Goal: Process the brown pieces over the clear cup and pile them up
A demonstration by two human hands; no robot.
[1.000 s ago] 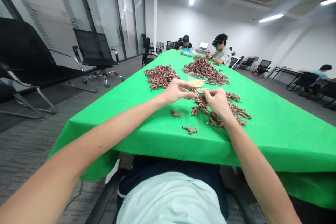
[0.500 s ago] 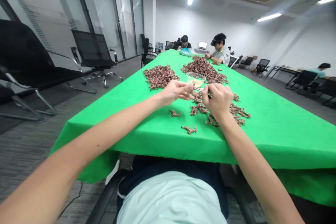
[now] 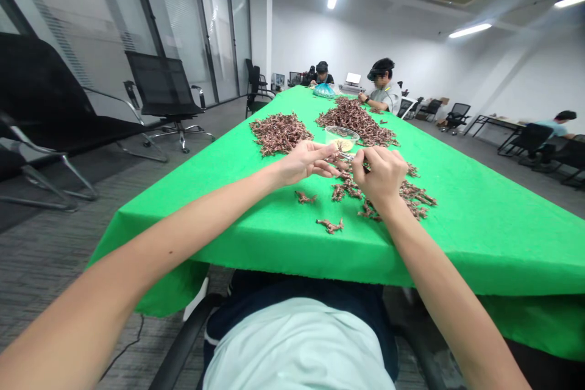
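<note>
Pose | left hand (image 3: 307, 162) reaching inward, pinching brown piece (image 3: 339, 147) | right hand (image 3: 380, 174) knuckles up, fisted round metal tool (image 3: 347, 156)

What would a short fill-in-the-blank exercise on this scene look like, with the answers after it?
The person's ____ hand holds the metal tool.
Toward the table's near edge, ____ brown pieces lie singly, apart from the heaps.
The cloth covering the table is bright ____.
Missing words: right; two; green.
</note>
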